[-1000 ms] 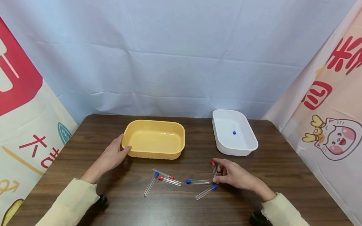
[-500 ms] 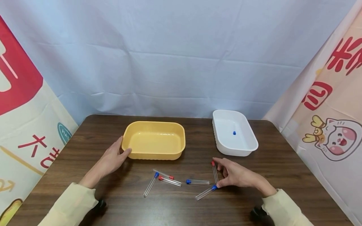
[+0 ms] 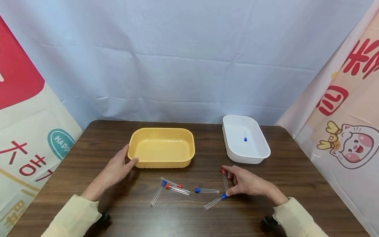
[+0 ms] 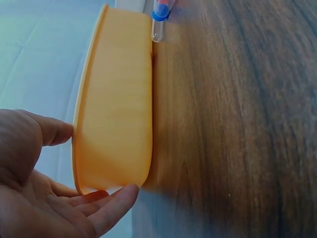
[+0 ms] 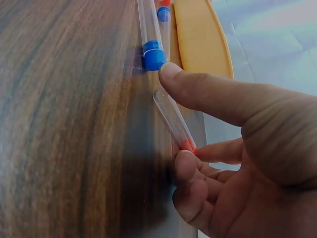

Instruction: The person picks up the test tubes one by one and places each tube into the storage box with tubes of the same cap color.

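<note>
Fingers (image 5: 208,94) of the right hand (image 3: 247,184) were curled around a red-capped tube (image 3: 225,180), thumb at its clear end and a fingertip at the cap, the tube lying on the table (image 3: 296,184) in front of the white tray (image 3: 260,158). Just nearer than that tube lay a blue-capped tube (image 3: 215,201), its cap by the thumb tip; left of it, another blue-capped tube (image 3: 207,190), then two red-capped ones (image 3: 177,189) and a third blue-capped tube (image 3: 158,193). The white tray held a small blue cap (image 3: 245,139). Well left of the white tray stood the yellow tray (image 3: 189,158), and the left hand (image 3: 116,168) rested at its near left corner, fingers straight and apart, thumb and forefinger touching the rim.
</note>
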